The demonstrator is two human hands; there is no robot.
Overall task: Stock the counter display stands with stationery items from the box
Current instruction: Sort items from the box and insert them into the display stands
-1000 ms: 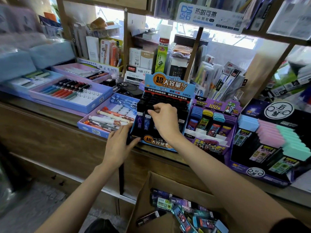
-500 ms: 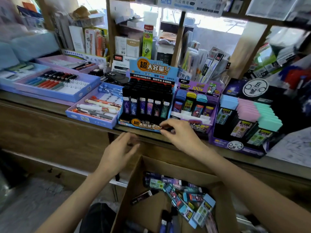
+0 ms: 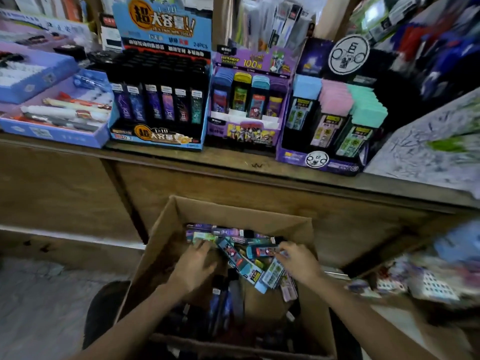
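- Running across the view, the counter point(image 3: 233, 162) carries the stands at its front lip, so you only have to lift stock straight up from below.
- The box point(image 3: 166, 245) sits on the floor against the counter front with its flaps open. It is right under the stands, which I judge keeps each trip short.
- 3 stands sit side by side, touching or nearly so: the blue stand point(image 3: 158, 136), the purple stand point(image 3: 246, 133) and the dark stand point(image 3: 319, 159). Each steps its rows upward toward the back, so packs stand upright with their labels facing out.
- The blue stand shows 6 packs in its front row and looks full. The purple stand shows 4, and the white tier in front of them looks unfilled, so that is probably where stock is wanted.
- The packs point(image 3: 244, 263) lie loose and crossed in the far half of the box with the kinds mixed. You will have to sort them by colour before you lift.
- Your left hand point(image 3: 193, 268) is down in the box with its fingers stretched onto the left side of the pile. It touches the pile but holds nothing, likely to spread or steady it.
- Your right hand point(image 3: 298, 263) is at the right side of the pile, its fingertips bent toward a teal-capped pack point(image 3: 262, 252). The blur hides the contact, so I cannot tell whether you have hold of it.
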